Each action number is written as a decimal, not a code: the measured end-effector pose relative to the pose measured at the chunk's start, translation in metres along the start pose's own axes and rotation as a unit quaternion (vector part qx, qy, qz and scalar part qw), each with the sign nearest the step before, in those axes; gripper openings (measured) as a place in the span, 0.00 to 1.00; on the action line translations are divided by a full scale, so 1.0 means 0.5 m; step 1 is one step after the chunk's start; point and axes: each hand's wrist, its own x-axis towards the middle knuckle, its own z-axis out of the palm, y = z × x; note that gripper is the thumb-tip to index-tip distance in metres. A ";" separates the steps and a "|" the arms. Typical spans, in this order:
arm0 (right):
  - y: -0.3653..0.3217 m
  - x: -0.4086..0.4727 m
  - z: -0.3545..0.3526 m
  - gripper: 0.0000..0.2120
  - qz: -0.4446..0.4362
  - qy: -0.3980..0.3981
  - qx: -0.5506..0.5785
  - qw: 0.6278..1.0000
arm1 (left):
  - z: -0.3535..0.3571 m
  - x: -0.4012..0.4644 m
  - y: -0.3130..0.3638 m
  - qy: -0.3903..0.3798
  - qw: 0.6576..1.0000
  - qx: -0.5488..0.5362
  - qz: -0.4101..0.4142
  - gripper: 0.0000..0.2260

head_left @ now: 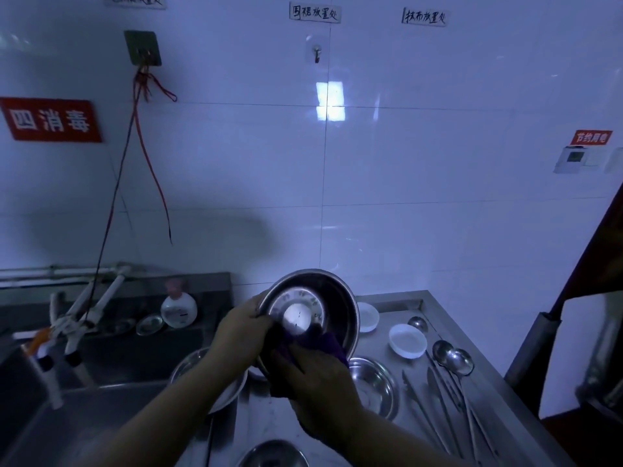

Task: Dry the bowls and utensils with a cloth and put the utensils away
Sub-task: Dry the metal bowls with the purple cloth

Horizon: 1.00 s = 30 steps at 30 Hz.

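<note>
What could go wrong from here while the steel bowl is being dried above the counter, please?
1. The left hand grips the steel bowl only at its rim, tilted in the air; if it is still wet, it might slip onto the bowls below.
2. The right hand presses the purple cloth near the lower rim; a hard push could twist the bowl loose.
3. The ladles lie close by; a dropped bowl might scatter them.

Red sign (50, 120), wall hook (316, 52), perhaps a soap bottle (178, 308).
</note>
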 end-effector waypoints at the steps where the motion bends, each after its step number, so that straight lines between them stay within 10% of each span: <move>1: 0.014 -0.007 -0.002 0.17 -0.044 -0.004 -0.002 0.999 | -0.015 0.003 -0.001 -0.020 1.000 0.020 -0.002 0.17; 6: 0.084 -0.030 -0.025 0.13 -0.211 -0.077 -0.091 0.970 | -0.074 0.013 0.010 -0.133 0.983 0.120 -0.038 0.10; 17: 0.005 -0.010 0.010 0.13 -0.005 0.024 -0.075 0.997 | 0.063 -0.081 -0.056 0.110 0.989 -0.084 -0.047 0.10; 30: 0.106 -0.051 -0.029 0.09 -0.225 -0.100 -0.082 0.966 | -0.057 -0.013 0.002 -0.130 0.966 0.220 0.027 0.06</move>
